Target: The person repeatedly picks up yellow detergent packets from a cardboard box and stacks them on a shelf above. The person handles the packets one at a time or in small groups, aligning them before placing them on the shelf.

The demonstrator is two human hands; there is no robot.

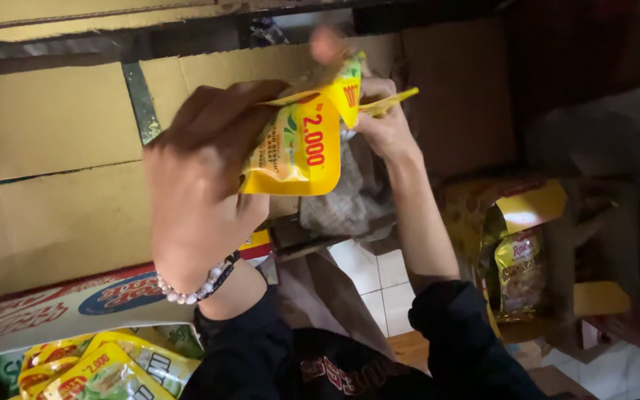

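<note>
My left hand [198, 178] is raised in front of me and grips a yellow sachet [298, 144] with green and red print, the lowest of a joined strip. My right hand [383, 122] holds the strip [350, 85] higher up, at its upper right part. A bead bracelet [190, 289] sits on my left wrist, and both arms wear dark sleeves. The strip's top end is blurred.
Brown cardboard boxes [46, 148] stack on the left. An open box at lower left holds more yellow sachets [101, 370]. Another open yellow carton [527, 215] with packets stands at right. White floor tiles [375, 278] show below, with crumpled brown paper [350, 200] behind the hands.
</note>
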